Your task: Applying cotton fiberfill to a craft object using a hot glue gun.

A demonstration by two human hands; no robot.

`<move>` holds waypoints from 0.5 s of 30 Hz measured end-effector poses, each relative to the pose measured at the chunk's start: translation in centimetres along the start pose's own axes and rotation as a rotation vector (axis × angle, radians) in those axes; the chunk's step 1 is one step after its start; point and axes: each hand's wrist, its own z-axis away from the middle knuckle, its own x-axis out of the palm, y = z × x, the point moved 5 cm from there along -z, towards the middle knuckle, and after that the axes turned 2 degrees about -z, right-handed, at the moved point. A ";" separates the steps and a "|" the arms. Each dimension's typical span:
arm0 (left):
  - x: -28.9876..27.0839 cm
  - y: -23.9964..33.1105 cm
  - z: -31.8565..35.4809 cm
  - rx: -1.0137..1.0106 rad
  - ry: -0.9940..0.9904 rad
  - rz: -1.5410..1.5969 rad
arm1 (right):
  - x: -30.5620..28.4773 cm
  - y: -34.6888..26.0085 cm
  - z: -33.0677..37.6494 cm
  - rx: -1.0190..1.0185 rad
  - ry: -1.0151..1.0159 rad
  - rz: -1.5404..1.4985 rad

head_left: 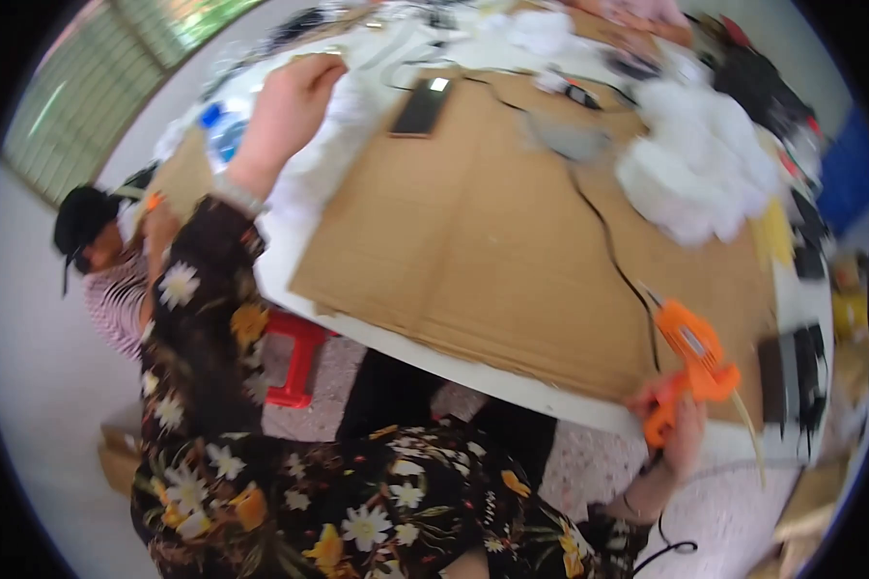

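Head view: hands well apart. Right hand clamped on the handle of an orange glue gun, located at the near right edge of a cardboard sheet on the white tabletop. Left hand raised at the left, fingers curled; contents cannot be determined. Dark phone lies on the cardboard sheet; white stuffing sits right of it.

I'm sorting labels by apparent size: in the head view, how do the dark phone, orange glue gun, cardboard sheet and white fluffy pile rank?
Largest to smallest, by area showing:
1. Cardboard sheet
2. White fluffy pile
3. Orange glue gun, partly covered by the right hand
4. Dark phone
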 end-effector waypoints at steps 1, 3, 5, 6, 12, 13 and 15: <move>-0.3 3.7 -0.2 0.114 -0.037 0.057 | 0.4 -0.4 -0.1 0.025 -0.010 0.014; 1.1 10.5 0.6 0.227 -0.206 0.185 | 0.5 -0.5 -0.8 0.084 -0.009 0.060; 2.3 17.0 3.1 0.442 -0.192 0.330 | 0.4 -1.0 -2.2 0.022 -0.069 0.092; 2.4 19.8 4.4 0.510 -0.215 0.444 | 0.7 -1.0 -2.3 0.042 -0.004 0.058; 3.8 32.6 11.1 0.839 -0.273 0.946 | 2.8 -4.1 -2.8 -0.081 0.171 0.069; 3.7 34.1 11.8 0.860 -0.261 0.956 | 2.7 -4.5 -2.9 -0.100 0.185 0.077; 2.8 36.1 12.5 0.838 -0.177 0.988 | 2.8 -5.1 -3.5 -0.201 0.214 0.052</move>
